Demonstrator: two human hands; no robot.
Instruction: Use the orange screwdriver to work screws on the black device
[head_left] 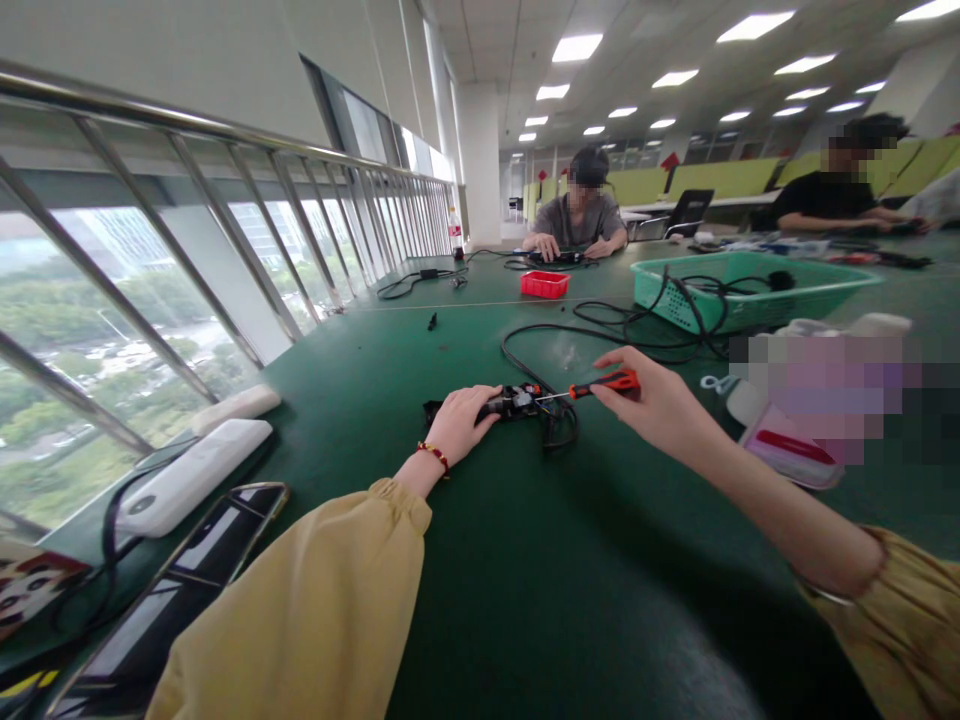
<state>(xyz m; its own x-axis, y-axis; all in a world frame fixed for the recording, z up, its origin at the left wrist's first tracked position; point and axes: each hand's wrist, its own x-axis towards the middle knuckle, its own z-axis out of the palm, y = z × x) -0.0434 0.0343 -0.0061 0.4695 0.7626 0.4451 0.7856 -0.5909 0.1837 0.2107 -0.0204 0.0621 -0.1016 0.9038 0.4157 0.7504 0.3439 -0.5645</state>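
Note:
My left hand [463, 420] is closed over a black corded device [517, 402] lying on the green table [480, 600]. The device's right part is uncovered and shows metal and wiring inside. In my right hand [645, 395] is a screwdriver [600, 385] with an orange and black handle, held between thumb and fingers. Its thin shaft points left, and the tip reaches the uncovered end of the device. Whether the tip sits in a screw is too small to tell. A black cable [559, 430] curls beside that end.
Ahead stands a small red tray [545, 285]; farther right, a green basket [757, 290] holds black cables. A pink-purple container [795, 450] lies right of my right hand. At left are a phone [180, 590], a white power bank [199, 475] and a railing [225, 130]. Two people [576, 215] sit beyond.

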